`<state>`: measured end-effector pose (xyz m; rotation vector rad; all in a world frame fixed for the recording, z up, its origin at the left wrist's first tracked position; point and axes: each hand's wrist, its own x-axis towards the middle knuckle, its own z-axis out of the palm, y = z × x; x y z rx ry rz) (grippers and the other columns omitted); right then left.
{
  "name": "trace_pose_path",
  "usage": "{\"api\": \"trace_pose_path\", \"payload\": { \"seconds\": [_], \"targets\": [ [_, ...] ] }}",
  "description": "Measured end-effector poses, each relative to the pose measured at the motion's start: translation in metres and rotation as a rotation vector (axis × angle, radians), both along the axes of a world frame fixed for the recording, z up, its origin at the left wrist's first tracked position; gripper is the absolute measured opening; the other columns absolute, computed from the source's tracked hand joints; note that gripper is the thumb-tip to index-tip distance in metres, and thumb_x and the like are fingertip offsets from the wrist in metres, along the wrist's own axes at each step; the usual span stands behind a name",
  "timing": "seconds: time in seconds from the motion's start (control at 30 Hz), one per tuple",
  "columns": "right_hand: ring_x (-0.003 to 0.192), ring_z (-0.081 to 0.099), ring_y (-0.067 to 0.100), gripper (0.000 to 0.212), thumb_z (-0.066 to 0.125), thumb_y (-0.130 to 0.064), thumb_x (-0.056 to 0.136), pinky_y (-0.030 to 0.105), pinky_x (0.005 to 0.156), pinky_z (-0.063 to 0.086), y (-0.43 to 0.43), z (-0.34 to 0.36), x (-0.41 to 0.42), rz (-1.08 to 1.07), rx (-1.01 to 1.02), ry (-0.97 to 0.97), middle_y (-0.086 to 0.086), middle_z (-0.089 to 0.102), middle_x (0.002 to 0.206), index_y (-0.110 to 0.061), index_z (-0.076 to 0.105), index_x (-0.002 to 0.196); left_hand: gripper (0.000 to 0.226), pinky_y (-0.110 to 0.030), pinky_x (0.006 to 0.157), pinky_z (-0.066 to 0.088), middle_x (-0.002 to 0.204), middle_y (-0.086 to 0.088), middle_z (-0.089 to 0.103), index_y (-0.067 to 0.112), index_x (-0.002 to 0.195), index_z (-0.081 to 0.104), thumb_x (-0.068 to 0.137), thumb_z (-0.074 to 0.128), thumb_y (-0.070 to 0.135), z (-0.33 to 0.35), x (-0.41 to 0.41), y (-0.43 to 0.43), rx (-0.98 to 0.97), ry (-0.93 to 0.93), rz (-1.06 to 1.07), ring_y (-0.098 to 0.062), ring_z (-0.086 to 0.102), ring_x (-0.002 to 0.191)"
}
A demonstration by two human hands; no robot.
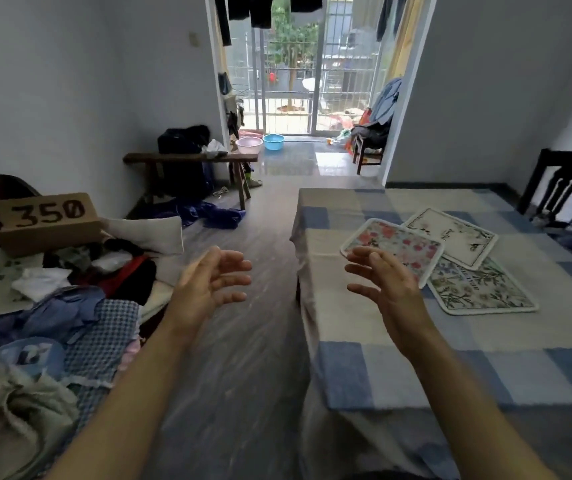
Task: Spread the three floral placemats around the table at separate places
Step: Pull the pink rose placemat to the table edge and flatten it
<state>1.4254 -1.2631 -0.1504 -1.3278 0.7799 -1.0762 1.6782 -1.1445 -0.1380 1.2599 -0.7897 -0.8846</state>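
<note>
L grip (210, 284) loose, R grip (386, 282) loose, both raised

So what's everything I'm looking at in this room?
checked tablecloth: one, blue and cream, right
pink-flowered placemat: one, pink and white, on the cloth, overlapping the other two
white placemat: one, white, dark-lined, farthest
green-leaf placemat: one, green and cream, underneath
cardboard box: one, brown, marked 350, left
clothes heap: one, mixed colours, left
wooden bench: one, dark brown, left wall
pink basin: one, pink, near balcony door
blue basin: one, blue, beside it
dark chair: one, black, far right
left hand: one, open, above floor
right hand: one, open, before placemats
</note>
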Motion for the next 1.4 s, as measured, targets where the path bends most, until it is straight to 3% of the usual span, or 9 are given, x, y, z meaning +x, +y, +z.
{"api": "trace_pose_path", "payload": {
  "seconds": [0.27, 0.67, 0.83, 1.03, 1.23, 1.33, 1.4],
  "targets": [
    [0.11, 0.065, 0.026, 0.027, 0.054, -0.028, 0.097, 0.045, 0.092, 0.054, -0.036, 0.008, 0.081, -0.183, 0.029, 0.021, 0.01, 0.068, 0.116, -0.016, 0.065, 0.118, 0.057, -0.044, 0.078, 0.053, 0.108, -0.008, 0.072, 0.016, 0.11, 0.067, 0.086, 0.045, 0.063, 0.018, 0.105, -0.084, 0.017, -0.087, -0.227, -0.028, 0.068, 0.1],
    [0.108, 0.067, 0.022, 0.021, 0.053, -0.03, 0.098, 0.045, 0.091, 0.055, -0.169, -0.036, 0.157, -0.327, 0.084, -0.002, 0.005, 0.07, 0.114, -0.024, 0.07, 0.109, 0.058, -0.045, 0.076, 0.054, 0.109, -0.01, 0.072, 0.013, 0.109, 0.066, 0.085, 0.045, 0.061, -0.004, 0.178, -0.244, 0.109, -0.087, -0.293, -0.029, 0.069, 0.097],
    [0.11, 0.066, 0.025, 0.025, 0.056, -0.031, 0.095, 0.044, 0.091, 0.055, -0.233, -0.037, 0.168, -0.36, 0.139, -0.052, 0.007, 0.069, 0.117, -0.02, 0.066, 0.116, 0.062, -0.045, 0.08, 0.055, 0.11, -0.009, 0.072, 0.012, 0.113, 0.065, 0.085, 0.047, 0.065, 0.014, 0.188, -0.326, 0.112, -0.141, -0.362, -0.03, 0.068, 0.1],
    [0.111, 0.066, 0.025, 0.027, 0.058, -0.034, 0.094, 0.04, 0.088, 0.054, -0.298, -0.026, 0.16, -0.475, 0.096, -0.053, 0.006, 0.069, 0.118, -0.022, 0.067, 0.117, 0.046, -0.053, 0.087, 0.054, 0.11, -0.013, 0.071, 0.007, 0.113, 0.064, 0.1, 0.038, 0.043, 0.02, 0.186, -0.421, 0.14, -0.135, -0.417, -0.034, 0.067, 0.101],
    [0.107, 0.067, 0.025, 0.02, 0.056, -0.03, 0.096, 0.043, 0.09, 0.054, -0.338, -0.037, 0.155, -0.669, 0.137, -0.026, 0.004, 0.071, 0.112, -0.026, 0.07, 0.11, 0.046, -0.041, 0.075, 0.054, 0.114, -0.023, 0.067, -0.004, 0.117, 0.06, 0.102, 0.039, 0.035, 0.0, 0.171, -0.515, 0.14, -0.109, -0.594, -0.034, 0.065, 0.096],
    [0.105, 0.066, 0.022, 0.02, 0.052, -0.024, 0.099, 0.031, 0.079, 0.055, -0.345, -0.038, 0.163, -0.788, 0.158, -0.018, 0.002, 0.072, 0.108, -0.026, 0.071, 0.106, 0.044, -0.037, 0.074, 0.056, 0.115, -0.022, 0.066, -0.004, 0.118, 0.059, 0.103, 0.038, 0.032, -0.008, 0.163, -0.553, 0.135, -0.161, -0.713, -0.038, 0.065, 0.102],
    [0.107, 0.066, 0.023, 0.02, 0.052, -0.024, 0.099, 0.032, 0.079, 0.055, -0.349, -0.033, 0.17, -0.877, 0.158, -0.011, 0.005, 0.072, 0.109, -0.025, 0.07, 0.105, 0.041, -0.043, 0.081, 0.056, 0.116, -0.022, 0.065, -0.003, 0.117, 0.059, 0.103, 0.039, 0.03, -0.008, 0.162, -0.576, 0.111, -0.183, -0.804, -0.039, 0.064, 0.103]
  ]
}}
